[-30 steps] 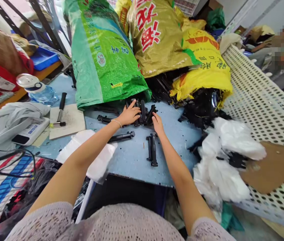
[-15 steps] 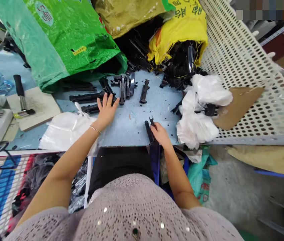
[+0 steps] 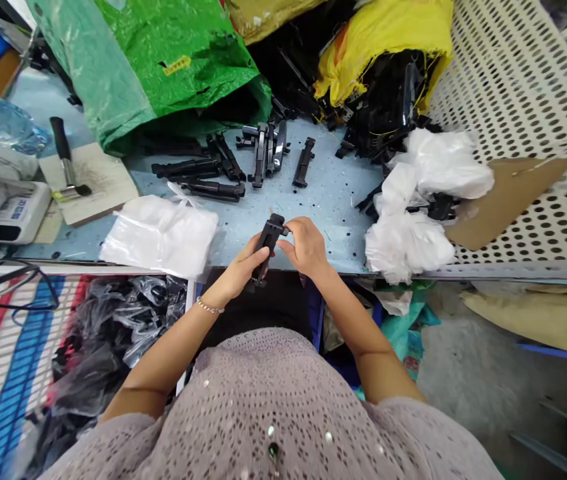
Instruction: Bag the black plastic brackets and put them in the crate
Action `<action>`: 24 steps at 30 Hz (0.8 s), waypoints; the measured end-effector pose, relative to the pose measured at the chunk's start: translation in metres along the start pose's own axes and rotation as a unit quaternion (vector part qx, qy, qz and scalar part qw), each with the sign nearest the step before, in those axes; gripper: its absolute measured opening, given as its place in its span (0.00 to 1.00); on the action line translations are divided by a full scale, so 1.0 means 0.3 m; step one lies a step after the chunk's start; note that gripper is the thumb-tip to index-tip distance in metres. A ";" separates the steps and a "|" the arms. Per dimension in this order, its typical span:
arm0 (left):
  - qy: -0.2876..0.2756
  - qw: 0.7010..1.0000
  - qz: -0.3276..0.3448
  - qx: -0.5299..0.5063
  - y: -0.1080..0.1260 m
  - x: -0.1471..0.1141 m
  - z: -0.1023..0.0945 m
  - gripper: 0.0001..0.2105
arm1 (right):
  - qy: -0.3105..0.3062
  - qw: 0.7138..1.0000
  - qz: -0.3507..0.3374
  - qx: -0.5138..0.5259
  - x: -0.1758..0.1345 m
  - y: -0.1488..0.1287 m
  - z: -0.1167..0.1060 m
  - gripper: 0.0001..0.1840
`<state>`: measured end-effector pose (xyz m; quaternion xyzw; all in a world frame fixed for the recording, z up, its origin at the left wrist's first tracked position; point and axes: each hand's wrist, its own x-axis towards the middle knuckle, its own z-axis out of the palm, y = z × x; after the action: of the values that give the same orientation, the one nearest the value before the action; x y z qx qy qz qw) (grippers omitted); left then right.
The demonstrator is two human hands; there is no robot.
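Over the table's front edge, my left hand (image 3: 244, 268) is closed around a long black plastic part (image 3: 268, 241), held tilted with its far end up and to the right. My right hand (image 3: 307, 247) pinches a small piece at that far end with thumb and fingers. The exact kind of part is not clear. Beyond my hands, one similar black part (image 3: 304, 162) lies alone on the blue tabletop (image 3: 333, 220). Several more black parts (image 3: 213, 189) lie in a loose group to its left, some side by side.
Black parts spill from a green sack (image 3: 198, 67) and a yellow sack (image 3: 388, 33) at the back. White plastic bags (image 3: 163, 230) lie left; a crumpled white bag (image 3: 403, 233) lies right, by a perforated cream basket (image 3: 508, 80). A hammer (image 3: 66, 157) rests on a board (image 3: 113, 190).
My left hand has come from the part group to the front middle and now grips a black part. My right hand has moved slightly up and left to its end. The view has shifted.
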<state>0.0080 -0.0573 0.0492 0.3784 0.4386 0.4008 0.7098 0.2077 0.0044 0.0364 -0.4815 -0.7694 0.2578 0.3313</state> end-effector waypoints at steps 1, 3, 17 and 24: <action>-0.005 1.000 -0.013 -0.022 0.013 -0.009 0.001 0.26 | -0.016 1.000 -0.018 -0.013 0.022 0.001 0.007 0.31; 0.005 0.998 -0.020 -0.059 0.028 -0.014 0.013 0.24 | -0.023 0.999 -0.016 -0.023 0.059 -0.007 0.024 0.33; 0.161 0.974 -0.020 0.157 -0.076 0.200 -0.007 0.31 | -0.102 0.993 0.030 -0.046 0.108 0.030 0.080 0.32; 0.081 0.933 0.007 0.351 -0.153 0.264 0.094 0.37 | 0.006 0.922 0.336 -0.193 0.552 0.267 -0.024 0.27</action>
<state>0.0682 -0.0092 -0.0075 0.5731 0.6043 0.2557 0.4909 0.2064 0.1882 0.0270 -0.7680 -0.5949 0.1979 0.1308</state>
